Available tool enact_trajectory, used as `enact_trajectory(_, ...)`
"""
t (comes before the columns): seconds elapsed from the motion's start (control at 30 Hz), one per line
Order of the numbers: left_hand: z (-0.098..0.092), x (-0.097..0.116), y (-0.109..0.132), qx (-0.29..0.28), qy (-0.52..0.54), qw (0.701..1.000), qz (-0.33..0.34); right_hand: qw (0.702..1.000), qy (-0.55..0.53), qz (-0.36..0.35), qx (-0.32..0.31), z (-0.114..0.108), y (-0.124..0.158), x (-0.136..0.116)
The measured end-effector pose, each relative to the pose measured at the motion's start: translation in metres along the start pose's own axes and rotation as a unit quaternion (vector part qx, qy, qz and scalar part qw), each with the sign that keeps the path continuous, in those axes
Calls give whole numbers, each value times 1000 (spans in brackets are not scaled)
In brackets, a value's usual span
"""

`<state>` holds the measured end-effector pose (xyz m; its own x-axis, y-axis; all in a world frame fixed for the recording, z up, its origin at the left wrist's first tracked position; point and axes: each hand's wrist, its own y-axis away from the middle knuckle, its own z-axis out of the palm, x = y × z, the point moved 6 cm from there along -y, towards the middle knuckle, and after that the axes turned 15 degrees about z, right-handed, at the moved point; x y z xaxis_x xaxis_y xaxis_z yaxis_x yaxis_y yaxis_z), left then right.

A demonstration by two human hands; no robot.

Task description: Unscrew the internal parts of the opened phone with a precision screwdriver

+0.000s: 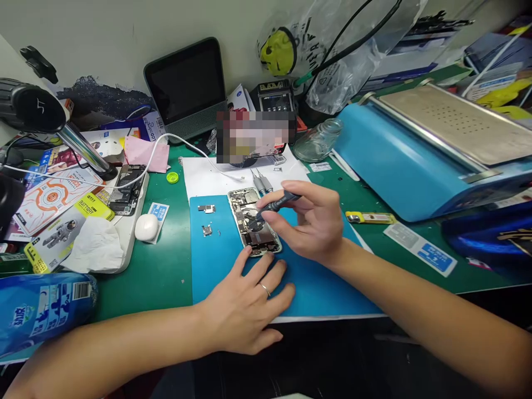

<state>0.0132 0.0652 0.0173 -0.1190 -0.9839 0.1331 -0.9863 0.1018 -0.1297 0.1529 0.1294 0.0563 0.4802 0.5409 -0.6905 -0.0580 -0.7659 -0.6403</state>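
Smartphone (249,233) (one, silver, opened) is touched from below by the spread left hand (245,313). One black screwdriver (279,202) is pinched over it by the right hand (318,224).

Smooth matt blue mat (316,288) under an opened phone (253,221) of bare shiny metal; glossy white plastic earbud case (146,228), crumpled tissue paper (96,244), clear glass jar (318,141).

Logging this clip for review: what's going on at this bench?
A person works on an opened phone lying on a blue mat. The right hand holds a dark screwdriver with its tip down in the phone's insides. The left hand lies flat on the mat, fingertips at the phone's lower edge. Two small loose parts sit on the mat to the phone's left.
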Motion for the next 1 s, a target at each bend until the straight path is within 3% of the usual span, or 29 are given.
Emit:
enact_trajectory(0.1, 0, -2, 1, 0, 9, 1000, -14, 999, -13, -41, -6, 10, 3, 8)
enact_trajectory(0.27, -1, -3, 1, -6, 14, 1000, -17, 999, -41, 29, 16, 12, 13, 23)
enact_trajectory(0.43, -1, -4, -1, -7, 15, 1000, -21, 996, -53, 68, 0, 9, 13, 22)
enact_trajectory(1.0, 1, -3, 0, -12, 19, 1000, -21, 996, -47, 75, -10, 10, 13, 25)
